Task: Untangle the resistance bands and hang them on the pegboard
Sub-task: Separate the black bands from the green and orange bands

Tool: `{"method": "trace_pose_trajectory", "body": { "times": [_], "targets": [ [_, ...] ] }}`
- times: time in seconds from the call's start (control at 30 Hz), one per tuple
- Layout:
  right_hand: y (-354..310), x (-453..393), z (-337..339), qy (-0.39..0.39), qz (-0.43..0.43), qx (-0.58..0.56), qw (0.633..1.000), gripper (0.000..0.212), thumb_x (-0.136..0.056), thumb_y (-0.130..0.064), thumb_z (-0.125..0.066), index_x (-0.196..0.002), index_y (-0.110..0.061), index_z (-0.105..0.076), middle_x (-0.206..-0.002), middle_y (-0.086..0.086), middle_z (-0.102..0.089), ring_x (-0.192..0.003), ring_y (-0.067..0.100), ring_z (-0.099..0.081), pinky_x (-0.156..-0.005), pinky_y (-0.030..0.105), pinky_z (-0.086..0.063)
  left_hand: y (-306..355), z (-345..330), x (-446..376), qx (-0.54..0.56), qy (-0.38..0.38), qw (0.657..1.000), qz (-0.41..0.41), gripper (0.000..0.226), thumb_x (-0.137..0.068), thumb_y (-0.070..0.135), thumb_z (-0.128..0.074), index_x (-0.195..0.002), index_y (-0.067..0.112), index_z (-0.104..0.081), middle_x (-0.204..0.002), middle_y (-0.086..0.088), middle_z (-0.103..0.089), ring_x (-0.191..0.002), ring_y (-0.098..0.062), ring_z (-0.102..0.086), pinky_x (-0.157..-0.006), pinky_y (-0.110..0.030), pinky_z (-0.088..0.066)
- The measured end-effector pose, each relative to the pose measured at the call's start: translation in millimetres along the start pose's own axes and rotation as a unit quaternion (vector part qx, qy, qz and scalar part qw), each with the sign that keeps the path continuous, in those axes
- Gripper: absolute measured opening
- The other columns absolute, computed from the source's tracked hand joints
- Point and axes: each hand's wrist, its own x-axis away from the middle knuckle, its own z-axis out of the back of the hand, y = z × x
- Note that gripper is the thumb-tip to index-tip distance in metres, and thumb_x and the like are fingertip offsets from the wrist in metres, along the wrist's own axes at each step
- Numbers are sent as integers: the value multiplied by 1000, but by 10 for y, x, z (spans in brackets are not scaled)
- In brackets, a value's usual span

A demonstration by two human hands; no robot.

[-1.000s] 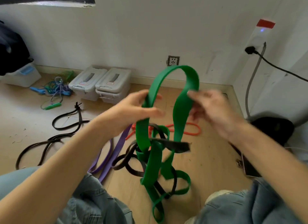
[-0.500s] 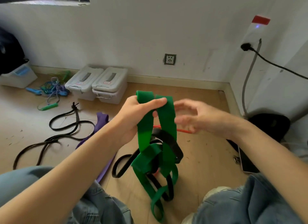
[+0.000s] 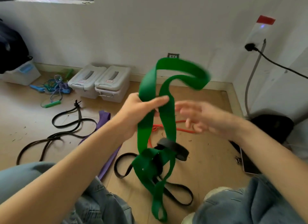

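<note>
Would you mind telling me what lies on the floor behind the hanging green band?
Behind the green band, an orange band lies on the floor, its middle covered by the green one. A black band is tangled through the green knot; how it threads is hidden.

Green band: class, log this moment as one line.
left hand grips green band | right hand open beside it | black band tangled below | pegboard unseen

Wooden floor (image 3: 208,165) carries two grey boxes (image 3: 100,82), purple band (image 3: 106,157), orange band (image 3: 180,128).
</note>
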Motion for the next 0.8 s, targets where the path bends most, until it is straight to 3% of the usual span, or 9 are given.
{"method": "trace_pose_trajectory", "body": {
  "times": [0.1, 0.27, 0.37, 0.47, 0.53, 0.6, 0.67, 0.73, 0.8],
  "targets": [
    [26, -7, -189, -76, 45, 30, 996, 35, -80, -31, -64, -111, -16, -66, -101, 2, -71, -73, 9, -62, -62, 18, -49, 91, 96, -32, 30, -41, 999, 9, 38, -67, 37, -73, -94, 11, -72, -97, -15, -71, -87, -21, -64, -82, -37, -50],
    [-201, -33, -187, 62, 154, -71, 984, 21, -78, -24, -63, -92, -11, -73, -91, 11, -73, -85, 32, -67, -70, 32, -57, 7, 128, -2, -5, -84, 993, 83, 37, -59, 52, -69, -77, 20, -72, -72, 2, -68, -63, -10, -60, -59, -23, -49],
    [-291, -27, -228, 100, 219, -139, 961, 16, -75, -21, -63, -81, -13, -75, -81, 7, -72, -73, 25, -63, -60, 20, -53, -129, 124, 39, 1, -202, 973, 111, 57, -61, 74, -55, -86, 25, -71, -78, 3, -66, -59, -5, -57, -57, -18, -49],
    [-317, -43, -133, 172, 220, -287, 916, 12, -70, -15, -64, -75, -10, -74, -75, 2, -72, -67, 10, -66, -55, 15, -52, -210, 23, 99, -100, -251, 962, 40, 26, -80, 47, -60, -93, 25, -67, -80, 11, -69, -68, -3, -60, -63, -18, -50],
    [-301, -13, -37, 150, 208, -321, 912, 22, -74, -16, -63, -93, -5, -69, -88, 5, -72, -78, 12, -67, -66, 19, -55, -163, -24, 69, -115, -188, 975, -8, 15, -78, 17, -71, -92, 19, -70, -83, 4, -72, -71, -8, -63, -65, -20, -51],
    [-237, 48, 14, 53, 159, -253, 953, 43, -79, -29, -63, -115, -7, -61, -109, 8, -68, -97, 17, -65, -83, 29, -54, -52, -6, 22, -41, -111, 993, -23, 19, -69, 16, -75, -88, 17, -72, -82, 1, -73, -70, -8, -65, -63, -21, -51],
    [-124, 92, -55, -24, 70, -63, 995, 57, -74, -45, -64, -124, -19, -58, -117, -3, -66, -105, 10, -62, -92, 30, -49, 57, 40, -19, 27, -71, 997, -29, 24, -65, 23, -79, -87, 15, -73, -84, -2, -72, -73, -13, -65, -72, -30, -53],
    [-40, 70, -189, -26, 50, 67, 996, 38, -80, -35, -65, -115, -21, -64, -105, -8, -71, -92, 6, -66, -79, 21, -51, 96, 53, -26, 26, -73, 997, -26, 29, -67, 27, -78, -92, 14, -73, -94, -7, -73, -87, -24, -68, -85, -42, -53],
    [-50, 17, -250, 58, 85, 78, 992, 19, -86, -11, -61, -104, -9, -69, -94, 4, -73, -79, 18, -69, -64, 23, -55, 70, 44, -36, -37, -73, 997, -14, 33, -69, 35, -77, -95, 16, -72, -97, -9, -72, -96, -31, -66, -88, -45, -52]
  ]
}}
